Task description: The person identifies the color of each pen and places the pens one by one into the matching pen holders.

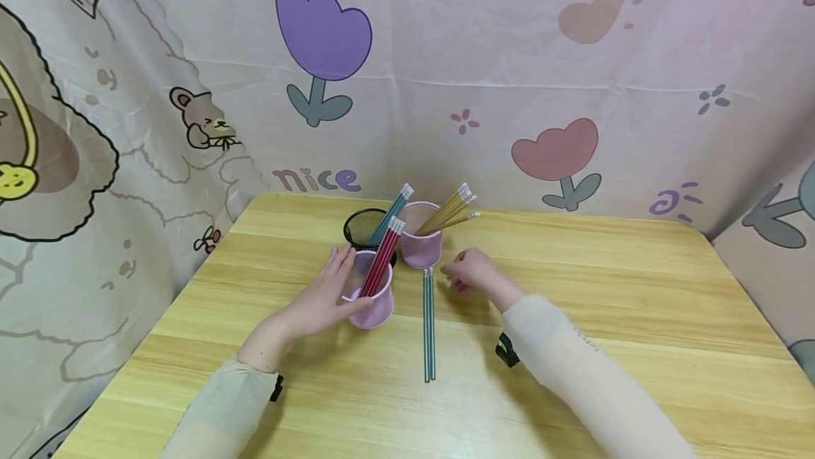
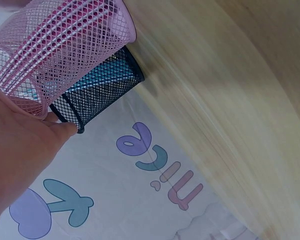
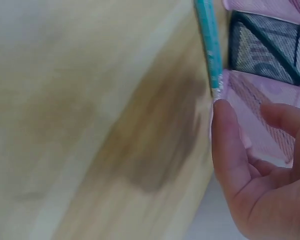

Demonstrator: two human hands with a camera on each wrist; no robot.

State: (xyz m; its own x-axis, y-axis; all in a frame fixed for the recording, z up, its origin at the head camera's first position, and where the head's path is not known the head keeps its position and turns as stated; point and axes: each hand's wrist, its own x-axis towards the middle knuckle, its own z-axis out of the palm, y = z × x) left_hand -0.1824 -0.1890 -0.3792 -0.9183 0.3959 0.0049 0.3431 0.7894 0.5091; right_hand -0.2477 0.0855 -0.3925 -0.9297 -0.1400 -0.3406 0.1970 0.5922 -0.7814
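Observation:
My left hand (image 1: 318,300) rests against the near pink mesh pen cup (image 1: 371,310), its fingers fairly straight and the thumb along the near side. Red pencils (image 1: 380,261) lean inside that cup. In the left wrist view a fingertip lies by the rim of the black mesh cup (image 2: 107,87). My right hand (image 1: 474,271) hovers by the eraser ends of two teal pencils (image 1: 429,332) lying side by side on the table. In the right wrist view its thumb and finger are apart, with nothing between them; one fingertip is at the pencil end (image 3: 215,75).
Behind stands a second pink mesh cup (image 1: 422,254) with yellow pencils (image 1: 448,211). More teal pencils (image 1: 390,215) lean in the black cup. The wooden table (image 1: 605,282) meets a patterned cloth (image 1: 433,42) at its back edge.

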